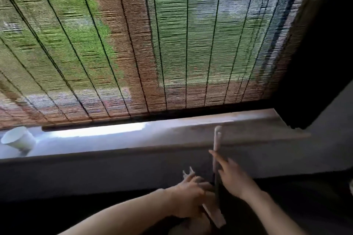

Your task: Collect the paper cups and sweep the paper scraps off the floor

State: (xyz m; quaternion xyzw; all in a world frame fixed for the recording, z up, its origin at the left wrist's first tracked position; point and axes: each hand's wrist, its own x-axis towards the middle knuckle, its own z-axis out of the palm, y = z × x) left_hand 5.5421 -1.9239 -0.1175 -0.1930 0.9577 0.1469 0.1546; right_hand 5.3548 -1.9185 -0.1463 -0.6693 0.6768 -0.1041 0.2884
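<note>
Paper cup (18, 139) lies tipped at the left end of the windowsill (172, 135), uncollected. Right hand (233, 175), fingers straight, rests against an upright handle (217, 139). Left hand (189, 196) curls round a blurred pale object (214, 215). Collecting and sweeping both seem undone.

One view only, head-worn, wide-angle. Looks forward and slightly down from close range at a sill (118, 139) under a blind (152, 44); dark wall (328, 53) at far right.
</note>
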